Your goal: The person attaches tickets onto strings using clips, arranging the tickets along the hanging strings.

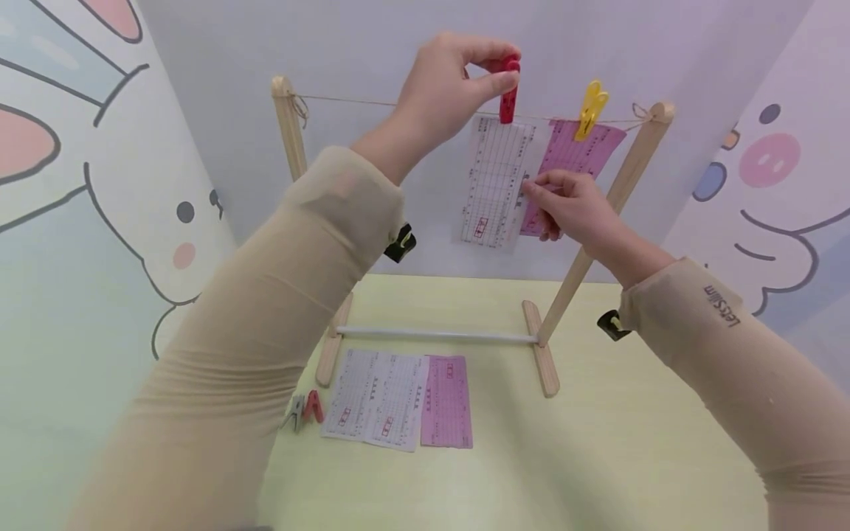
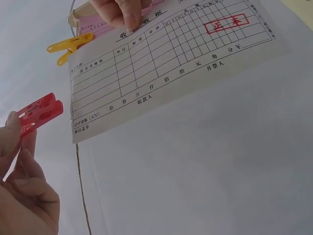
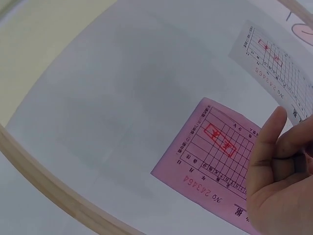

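Note:
My left hand (image 1: 441,92) pinches a red clothespin (image 1: 508,107) by its handle end, up at the string (image 1: 352,100). In the left wrist view the red clothespin (image 2: 41,115) stands apart from the white receipt's (image 2: 161,73) top edge, its handles squeezed between thumb and fingers. That white receipt (image 1: 494,184) hangs along the string, and my right hand (image 1: 581,210) pinches its right edge between thumb and fingertip. Behind the right hand, a pink receipt (image 1: 578,151) hangs from the string under a yellow clothespin (image 1: 591,110); the hand hides part of it.
Wooden posts (image 1: 640,158) carry the string, with a white bar (image 1: 438,335) joining their feet. White receipts (image 1: 375,398) and a pink one (image 1: 446,402) lie on the yellow table (image 1: 598,457). Left of them are a red clothespin (image 1: 313,405) and a grey one (image 1: 294,413).

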### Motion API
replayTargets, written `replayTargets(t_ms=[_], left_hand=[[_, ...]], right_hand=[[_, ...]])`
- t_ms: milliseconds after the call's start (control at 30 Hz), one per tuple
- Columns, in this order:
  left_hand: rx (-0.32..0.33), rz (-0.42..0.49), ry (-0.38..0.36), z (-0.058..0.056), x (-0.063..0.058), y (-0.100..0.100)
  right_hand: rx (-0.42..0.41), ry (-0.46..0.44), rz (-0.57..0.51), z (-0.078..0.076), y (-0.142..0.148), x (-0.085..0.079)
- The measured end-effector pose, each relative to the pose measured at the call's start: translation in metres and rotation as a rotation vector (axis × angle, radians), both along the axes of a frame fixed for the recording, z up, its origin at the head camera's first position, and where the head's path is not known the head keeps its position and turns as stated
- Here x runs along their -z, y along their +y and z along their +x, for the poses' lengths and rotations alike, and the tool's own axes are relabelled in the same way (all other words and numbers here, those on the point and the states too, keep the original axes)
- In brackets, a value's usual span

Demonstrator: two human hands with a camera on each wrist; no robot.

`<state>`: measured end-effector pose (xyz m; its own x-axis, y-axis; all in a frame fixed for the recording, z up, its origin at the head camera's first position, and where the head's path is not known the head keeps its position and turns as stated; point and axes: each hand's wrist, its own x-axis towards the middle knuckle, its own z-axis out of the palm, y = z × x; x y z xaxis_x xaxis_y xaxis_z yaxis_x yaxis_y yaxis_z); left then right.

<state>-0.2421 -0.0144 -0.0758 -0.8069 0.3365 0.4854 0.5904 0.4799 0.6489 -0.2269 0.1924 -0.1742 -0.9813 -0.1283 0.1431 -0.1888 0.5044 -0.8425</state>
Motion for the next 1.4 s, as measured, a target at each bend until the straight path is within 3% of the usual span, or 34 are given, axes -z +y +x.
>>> replayTargets(t_ms=[433, 700, 933, 1400], left_hand=[[-0.091, 0.048, 0.003, -0.012, 0.003, 0.009], [-0.105, 0.066, -0.006, -0.013, 0.007, 0.009], [-0.185, -0.037, -0.014, -0.010, 0.006, 0.013], [-0.210, -0.102, -0.037, -0.009, 0.008, 0.018]], right_hand=[[0.046, -0.041, 0.017, -0.008, 0.004, -0.008], [0.057, -0.058, 0.040, -0.009, 0.003, -0.009], [0.070, -0.070, 0.039, -0.008, 0.000, -0.010], [0.038, -0.045, 0.029, -0.009, 0.002, -0.004]])
